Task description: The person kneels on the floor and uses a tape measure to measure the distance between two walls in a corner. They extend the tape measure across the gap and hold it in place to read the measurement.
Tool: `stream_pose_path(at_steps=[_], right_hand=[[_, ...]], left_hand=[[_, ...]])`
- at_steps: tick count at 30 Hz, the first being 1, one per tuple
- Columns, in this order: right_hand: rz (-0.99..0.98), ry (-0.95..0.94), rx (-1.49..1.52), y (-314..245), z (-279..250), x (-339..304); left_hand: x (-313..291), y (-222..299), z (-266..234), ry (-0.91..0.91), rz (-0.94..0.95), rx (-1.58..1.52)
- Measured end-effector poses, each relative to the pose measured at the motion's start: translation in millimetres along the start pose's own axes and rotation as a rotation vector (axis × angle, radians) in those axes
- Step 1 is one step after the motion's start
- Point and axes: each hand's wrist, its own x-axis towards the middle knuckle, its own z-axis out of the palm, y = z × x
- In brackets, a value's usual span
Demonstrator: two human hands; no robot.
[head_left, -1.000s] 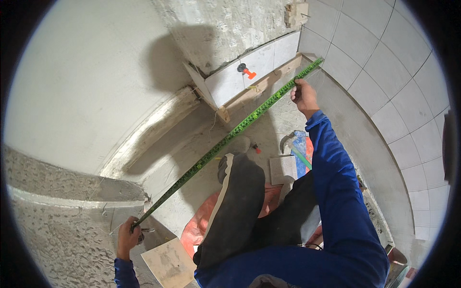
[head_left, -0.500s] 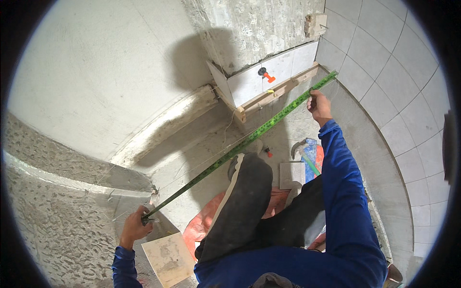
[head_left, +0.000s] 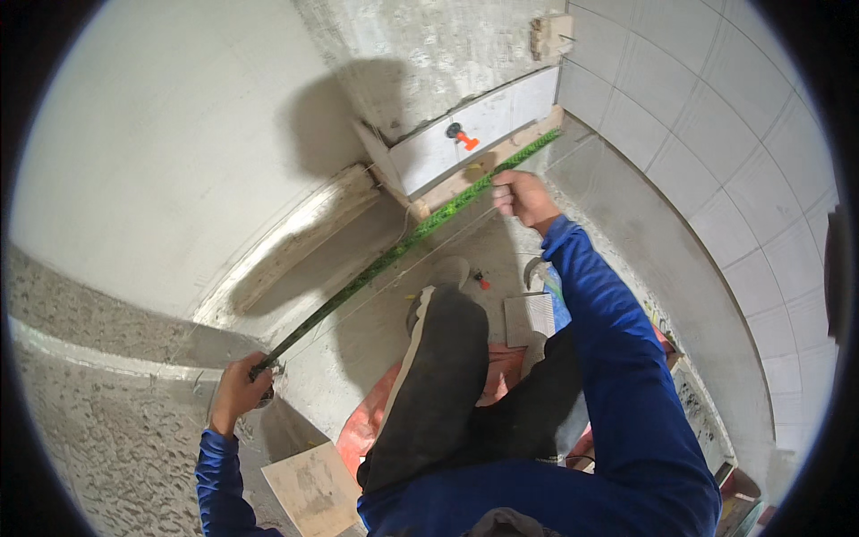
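Note:
A green tape measure [head_left: 394, 253] stretches diagonally across the view, its blade pulled out from lower left to upper right. My left hand [head_left: 240, 389] is closed round its case, which the fingers mostly hide. My right hand [head_left: 523, 197] pinches the blade a little short of its far end. That end lies close along a wooden batten [head_left: 447, 195] beneath a row of white wall tiles [head_left: 501, 112]. An orange and black tile leveling clip [head_left: 463, 136] sticks out from the tiles. A thin string [head_left: 420, 259] runs beside the blade.
Grey tiles [head_left: 662, 116] cover the right wall. A small wooden block [head_left: 550, 38] is fixed above the white tiles. Between my legs and the right wall lies a notched trowel [head_left: 528, 319]. A square tile [head_left: 313, 488] lies near my left forearm, beside red sheeting [head_left: 371, 412].
Both hands have shifted the blade toward the wall. Its far end has moved left in view, from near the grey tiled wall to along the batten. The view has also turned slightly.

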Motion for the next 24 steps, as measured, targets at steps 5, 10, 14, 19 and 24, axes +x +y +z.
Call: stream_pose_path(at_steps=[5,10,14,19,24], right_hand=[[0.049,-0.076,-0.005,18,32,-9],[0.086,-0.058,0.012,10,26,-5],[0.054,-0.134,-0.064,4,12,0],[-0.01,-0.189,-0.324,5,2,3],[-0.078,-0.176,-0.438,1,-19,-1]], left_hand=[[36,20,9,0.014,0.047,0.012],[67,17,20,0.015,0.022,-0.022],[90,-2,20,0.066,0.1,0.0],[103,-22,22,0.059,-0.025,-0.022],[113,-29,31,0.038,-0.1,-0.039]])
